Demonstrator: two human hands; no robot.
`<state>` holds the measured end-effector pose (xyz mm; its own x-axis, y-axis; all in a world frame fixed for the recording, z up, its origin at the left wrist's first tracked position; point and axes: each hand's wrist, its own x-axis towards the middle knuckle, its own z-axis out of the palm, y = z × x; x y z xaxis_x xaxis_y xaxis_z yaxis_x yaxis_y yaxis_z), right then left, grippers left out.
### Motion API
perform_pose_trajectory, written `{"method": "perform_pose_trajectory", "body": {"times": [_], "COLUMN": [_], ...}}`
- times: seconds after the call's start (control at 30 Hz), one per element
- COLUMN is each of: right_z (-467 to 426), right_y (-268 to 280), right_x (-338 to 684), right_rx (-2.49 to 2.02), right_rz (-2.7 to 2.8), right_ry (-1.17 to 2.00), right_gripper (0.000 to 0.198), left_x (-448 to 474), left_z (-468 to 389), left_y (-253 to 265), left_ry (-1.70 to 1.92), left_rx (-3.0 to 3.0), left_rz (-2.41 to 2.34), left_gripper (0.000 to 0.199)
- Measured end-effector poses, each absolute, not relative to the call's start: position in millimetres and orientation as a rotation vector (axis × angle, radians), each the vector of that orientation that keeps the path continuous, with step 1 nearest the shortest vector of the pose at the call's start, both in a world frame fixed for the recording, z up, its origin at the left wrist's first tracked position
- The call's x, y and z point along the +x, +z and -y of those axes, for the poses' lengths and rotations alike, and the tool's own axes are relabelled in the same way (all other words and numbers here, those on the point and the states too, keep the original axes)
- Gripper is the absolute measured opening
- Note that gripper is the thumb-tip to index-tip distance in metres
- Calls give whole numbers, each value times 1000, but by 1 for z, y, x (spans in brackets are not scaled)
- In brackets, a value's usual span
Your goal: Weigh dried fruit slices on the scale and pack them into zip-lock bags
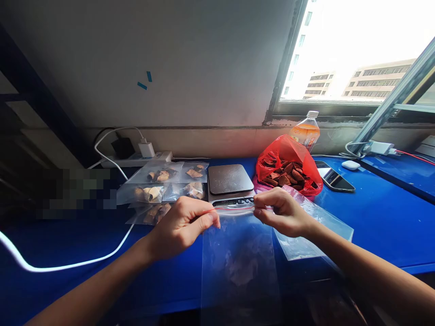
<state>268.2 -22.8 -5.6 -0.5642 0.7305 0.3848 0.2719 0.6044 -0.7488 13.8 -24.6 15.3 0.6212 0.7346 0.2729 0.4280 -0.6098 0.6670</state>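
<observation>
A clear zip bag [239, 262] with a red line along its top hangs between my two hands in front of the table. My left hand [186, 222] pinches its top edge at the left corner, thumb against fingers. At the right corner, my right hand [282, 210] pinches the same edge. Nothing shows inside the bag. Just behind it stands a kitchen scale [231, 179] with a bare metal plate, its display partly covered by the bag's top. Beyond my right hand, an open red plastic bag [283, 147] holds many dark brown dried slices [288, 174].
Several filled clear bags [152, 193] lie left of the scale. More flat clear bags [316, 231] lie under my right forearm. A phone [335, 176], an earphone case [350, 165] and a drink bottle [307, 129] are at the right. A white cable [78, 265] loops across the left.
</observation>
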Motion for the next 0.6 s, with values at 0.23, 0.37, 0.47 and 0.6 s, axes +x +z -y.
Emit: {"method": "perform_pose_trajectory", "body": {"times": [0.23,0.37,0.47,0.6], "right_z": [23,25,26,28], "right_y": [-6,-6,-6,-8], "right_x": [267,265,263,261], "right_rx": [-724,-718,-712,-727], "right_rz": [2251,2268,2260,2238], "right_ry": [796,804,803,729], "right_gripper": [28,21,16,13], "left_x": [14,19,21,21], "left_z": [25,26,28,29], "left_y": [17,17,17,15], "left_ry": [716,675,730,726], "left_rx": [2337,2380,2383,2398], "left_rz": [-938,-925,-941,-950], "left_gripper": [28,28,26,26]}}
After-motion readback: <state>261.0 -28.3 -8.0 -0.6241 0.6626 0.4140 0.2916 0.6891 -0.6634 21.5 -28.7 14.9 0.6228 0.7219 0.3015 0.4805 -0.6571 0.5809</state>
